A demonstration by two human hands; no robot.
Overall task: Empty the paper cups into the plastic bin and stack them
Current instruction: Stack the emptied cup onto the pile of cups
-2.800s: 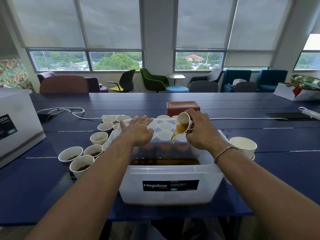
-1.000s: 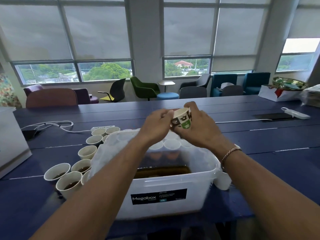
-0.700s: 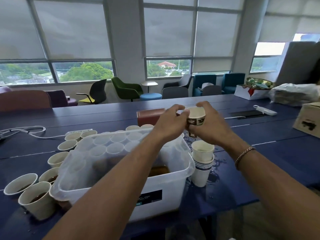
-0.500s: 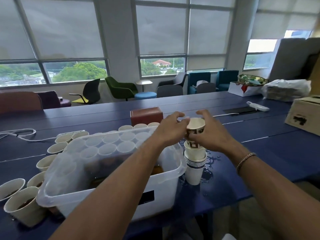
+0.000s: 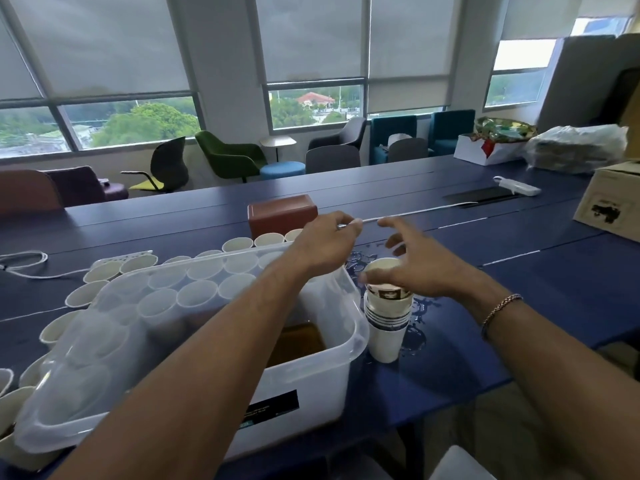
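Beyond the bin [image 5: 311, 372], upright cups [image 5: 268, 239] stand nearest my slack, empty left hand [image 5: 322, 244]; my spread, empty right hand [image 5: 419, 271] hovers over the stack [image 5: 386, 323].

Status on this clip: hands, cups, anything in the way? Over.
Left hand open, empty. Right hand open above the cup stack, top cup seated. Puddle around the stack; more cups wait beyond the bin.

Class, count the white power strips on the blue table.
2. One power strip lies far right, near the cardboard box; another power strip lies left behind the paper cups, partly hidden.
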